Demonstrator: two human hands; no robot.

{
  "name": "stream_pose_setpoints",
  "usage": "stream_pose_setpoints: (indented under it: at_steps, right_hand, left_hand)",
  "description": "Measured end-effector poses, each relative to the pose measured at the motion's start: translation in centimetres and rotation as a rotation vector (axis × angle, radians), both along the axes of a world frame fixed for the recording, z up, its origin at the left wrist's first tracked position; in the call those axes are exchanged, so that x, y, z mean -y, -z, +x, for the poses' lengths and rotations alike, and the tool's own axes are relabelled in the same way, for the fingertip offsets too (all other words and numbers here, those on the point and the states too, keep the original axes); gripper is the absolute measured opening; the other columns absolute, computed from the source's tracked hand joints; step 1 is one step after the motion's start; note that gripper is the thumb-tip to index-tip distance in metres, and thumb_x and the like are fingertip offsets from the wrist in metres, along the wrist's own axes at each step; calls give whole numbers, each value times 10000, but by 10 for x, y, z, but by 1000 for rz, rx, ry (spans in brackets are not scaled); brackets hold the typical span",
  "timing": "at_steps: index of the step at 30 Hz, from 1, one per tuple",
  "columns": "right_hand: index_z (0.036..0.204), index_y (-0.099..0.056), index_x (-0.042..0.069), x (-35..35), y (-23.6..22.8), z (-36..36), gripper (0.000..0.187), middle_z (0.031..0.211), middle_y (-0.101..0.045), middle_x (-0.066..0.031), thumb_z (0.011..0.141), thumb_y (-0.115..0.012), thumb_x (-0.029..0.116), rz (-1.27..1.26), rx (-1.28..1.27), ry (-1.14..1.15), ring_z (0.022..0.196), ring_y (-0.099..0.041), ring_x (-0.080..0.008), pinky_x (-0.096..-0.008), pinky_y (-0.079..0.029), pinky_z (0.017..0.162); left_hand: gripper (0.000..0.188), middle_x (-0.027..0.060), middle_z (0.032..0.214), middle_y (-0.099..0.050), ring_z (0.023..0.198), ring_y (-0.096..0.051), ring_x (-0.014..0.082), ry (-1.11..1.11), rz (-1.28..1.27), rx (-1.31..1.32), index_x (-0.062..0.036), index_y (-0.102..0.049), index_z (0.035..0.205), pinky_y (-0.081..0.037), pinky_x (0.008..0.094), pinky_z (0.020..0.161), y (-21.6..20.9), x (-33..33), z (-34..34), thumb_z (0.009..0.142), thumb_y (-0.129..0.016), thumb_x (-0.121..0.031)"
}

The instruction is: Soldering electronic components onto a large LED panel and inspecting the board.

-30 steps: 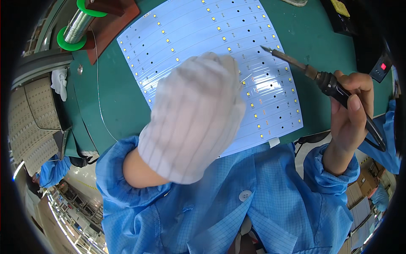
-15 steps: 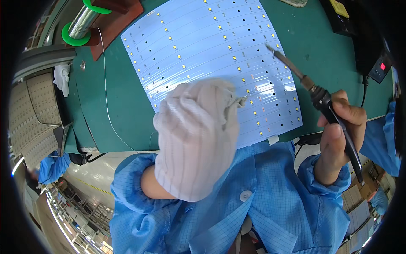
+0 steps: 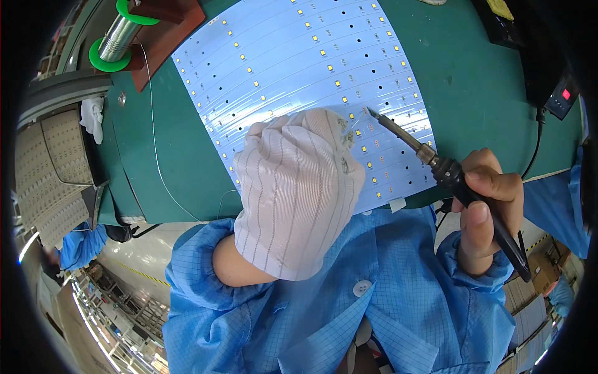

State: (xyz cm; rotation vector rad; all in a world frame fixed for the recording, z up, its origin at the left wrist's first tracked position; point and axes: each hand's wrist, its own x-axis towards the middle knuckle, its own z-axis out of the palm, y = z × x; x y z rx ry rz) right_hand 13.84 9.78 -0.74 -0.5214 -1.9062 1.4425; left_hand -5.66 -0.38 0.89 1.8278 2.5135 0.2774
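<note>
A white LED circuit sheet with rows of small yellow LEDs lies on the green work mat. My left hand, in a striped white glove with soiled fingertips, is closed over the sheet's near part. Thin solder wire runs from the spool towards this hand, and a fine end shows by its fingertips. Bare-skinned, my right hand grips a black-handled soldering iron between thumb and fingers. The iron's tip is over the sheet, just right of the gloved fingertips; whether it touches cannot be made out.
A solder spool with green flanges sits on a reddish-brown stand at the far left. At the far right are a black box with a yellow sponge and a red-lit switch unit. A white glove lies at the left.
My right hand has brought the soldering iron left and nearer, its tip now close to the gloved fingertips. My left hand has turned and shifted slightly right. The sheet appears slightly further left.
</note>
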Motion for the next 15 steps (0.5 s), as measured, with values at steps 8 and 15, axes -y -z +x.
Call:
stream_pose_setpoints:
  at_steps: [8, 15]
  right_hand:
    - [992, -492, -27, 1, 0, -2, 252, 759, -495, -110, 830, -592, 138, -10, 23, -2, 629, -426, -126, -256, -334, 562]
    - [991, -490, -36, 1, -4, -4, 248, 767, -497, -114, 834, -586, 130, -32, 45, -21, 623, -416, -113, -249, -329, 559]
  left_hand:
    - [160, 112, 656, -445, 599, -460, 260, 14, -7, 3, -38, -559, 843, -394, 363, 568, 1, -3, 0, 705, -559, -117]
    - [155, 125, 650, -489, 581, -483, 277, 17, -40, 22, -28, -553, 832, -420, 377, 559, 0, -7, -4, 699, -574, -105]
